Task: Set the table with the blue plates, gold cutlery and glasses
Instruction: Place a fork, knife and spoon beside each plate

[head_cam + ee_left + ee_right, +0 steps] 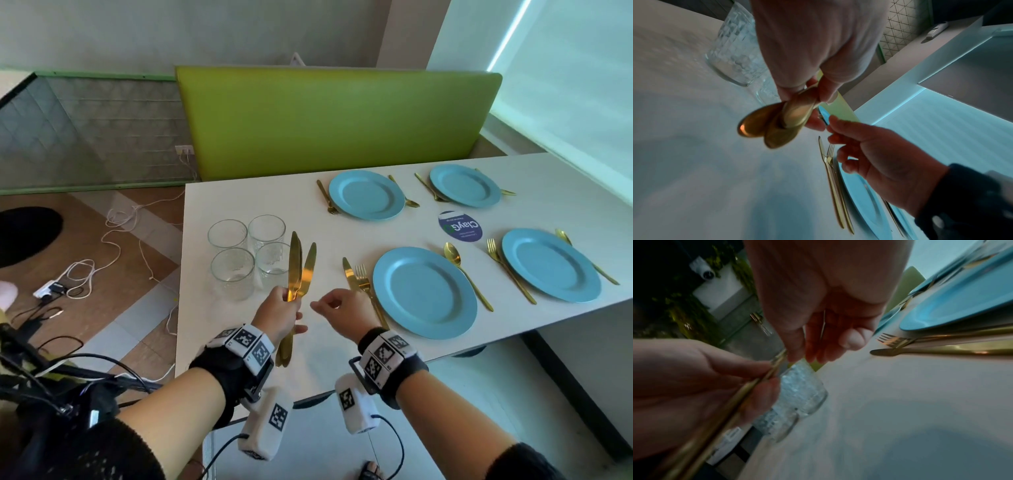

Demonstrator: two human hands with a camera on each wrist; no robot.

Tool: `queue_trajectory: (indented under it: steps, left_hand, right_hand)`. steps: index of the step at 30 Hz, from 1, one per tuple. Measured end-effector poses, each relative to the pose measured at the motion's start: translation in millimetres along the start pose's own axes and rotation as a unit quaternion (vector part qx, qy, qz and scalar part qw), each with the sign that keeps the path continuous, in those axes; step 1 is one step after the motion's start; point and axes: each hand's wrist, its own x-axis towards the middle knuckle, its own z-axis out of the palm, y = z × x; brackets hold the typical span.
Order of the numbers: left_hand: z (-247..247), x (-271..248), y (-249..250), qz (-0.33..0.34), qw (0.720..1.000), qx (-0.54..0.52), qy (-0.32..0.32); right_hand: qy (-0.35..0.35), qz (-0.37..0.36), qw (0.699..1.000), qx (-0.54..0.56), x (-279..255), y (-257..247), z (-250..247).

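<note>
My left hand (286,303) grips a bundle of gold knives (297,270) by their handles, blades pointing up, above the white table (239,342). The handle ends (777,126) stick out below the fist. My right hand (325,303) hovers just right of the bundle, fingers loosely curled and holding nothing. Several clear glasses (233,270) stand grouped behind the knives. Several blue plates are laid out; the nearest plate (424,294) has a gold knife (350,275) and fork (363,282) on its left and a spoon (455,257) on its right.
The other plates (366,195) (464,185) (551,265) have gold cutlery beside them. A round blue sticker (460,226) lies between the plates. A green bench back (335,116) stands behind the table. Cables (113,233) trail over the floor to the left.
</note>
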Motion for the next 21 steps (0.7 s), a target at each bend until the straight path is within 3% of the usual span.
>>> queue_trajectory:
  steps: [4, 10, 15, 21]
  left_hand:
    - [8.2, -5.3, 8.7, -0.004, 0.999, -0.034, -0.027]
    - [30.0, -14.5, 18.9, 0.005, 0.997, -0.034, -0.063]
    - [50.2, -17.6, 21.1, -0.004, 0.996, -0.031, -0.080]
    - [78.7, -23.0, 32.5, 0.011, 0.996, -0.042, -0.075]
  right_hand:
    - [-0.070, 0.013, 0.994, 0.077, -13.5, -10.6, -5.3]
    - [-0.091, 0.050, 0.984, 0.147, -21.6, -5.4, -26.0]
    - [-0.049, 0.089, 0.976, 0.194, -27.3, 11.1, -34.6]
    - [0.073, 0.134, 0.982, 0.107, -32.5, 50.1, -70.0]
